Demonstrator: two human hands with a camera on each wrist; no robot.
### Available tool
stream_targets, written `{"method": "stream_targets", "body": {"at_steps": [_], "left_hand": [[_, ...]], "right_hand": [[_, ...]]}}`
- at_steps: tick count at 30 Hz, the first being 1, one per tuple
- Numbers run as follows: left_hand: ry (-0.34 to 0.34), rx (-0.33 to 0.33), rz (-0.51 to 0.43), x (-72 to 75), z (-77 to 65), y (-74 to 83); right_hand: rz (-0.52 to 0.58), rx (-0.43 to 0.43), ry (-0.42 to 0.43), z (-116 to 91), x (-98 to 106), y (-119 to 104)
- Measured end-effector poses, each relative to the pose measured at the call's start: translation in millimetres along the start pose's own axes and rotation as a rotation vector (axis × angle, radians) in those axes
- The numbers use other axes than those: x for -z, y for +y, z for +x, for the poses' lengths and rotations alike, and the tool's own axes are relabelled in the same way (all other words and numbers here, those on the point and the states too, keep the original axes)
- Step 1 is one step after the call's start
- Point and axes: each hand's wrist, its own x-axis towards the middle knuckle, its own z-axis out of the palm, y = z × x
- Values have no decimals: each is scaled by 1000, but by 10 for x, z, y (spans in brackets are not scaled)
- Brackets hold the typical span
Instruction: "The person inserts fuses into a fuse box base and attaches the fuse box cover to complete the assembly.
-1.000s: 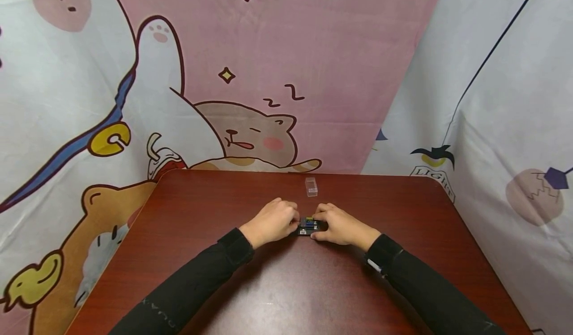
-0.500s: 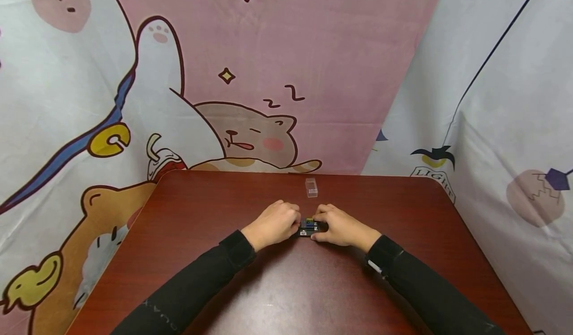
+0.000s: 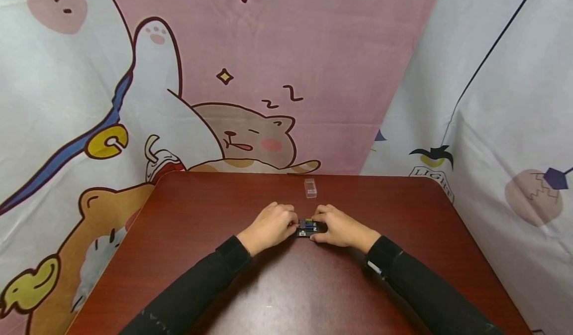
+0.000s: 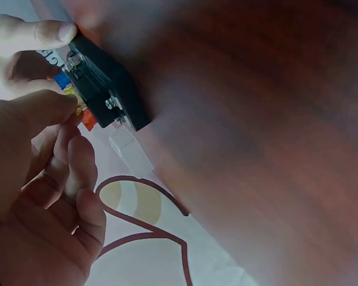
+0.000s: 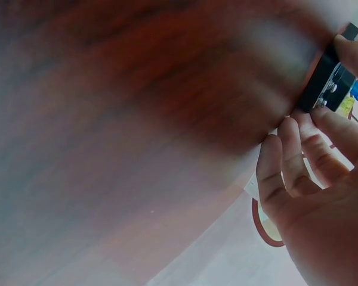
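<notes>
A small black block (image 3: 305,233) with metal screws and blue, yellow and red parts lies on the table between the two hands. My right hand (image 3: 342,227) grips its right end, thumb on the near edge and fingers on the far edge. At its left end is my left hand (image 3: 271,226), thumb and forefinger pinched together and the other fingers curled. The left wrist view shows the left thumb tip (image 4: 68,102) right at the coloured parts (image 4: 64,82); what exactly it pinches is hidden. Screws (image 5: 328,88) also show in the right wrist view.
A clear plastic box (image 3: 310,188) stands just beyond the hands, near the far edge of the reddish-brown table (image 3: 268,295). A printed cloth (image 3: 340,66) with cartoon animals hangs behind the table and at its sides.
My left hand has shifted slightly to the left. The right hand keeps its grip on the block, and the head view has turned very slightly.
</notes>
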Motion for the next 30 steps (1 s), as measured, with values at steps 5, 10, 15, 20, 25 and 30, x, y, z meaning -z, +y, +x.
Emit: {"method": "stream_targets", "body": {"at_steps": [5, 10, 15, 20, 25, 30], "left_hand": [[23, 14, -19, 7, -41, -15], [4, 76, -63, 34, -80, -50], [-74, 150, -89, 66, -108, -81], [-136, 178, -88, 71, -133, -85], [-147, 201, -124, 67, -150, -88], [-137, 196, -163, 65, -127, -116]], "right_hand": [[-6, 5, 11, -10, 6, -9], [-14, 3, 7, -22, 3, -11], [-14, -10, -6, -26, 1, -15], [-10, -27, -18, -21, 10, -31], [-21, -22, -19, -3, -7, -31], [-24, -10, -5, 9, -6, -40]]}}
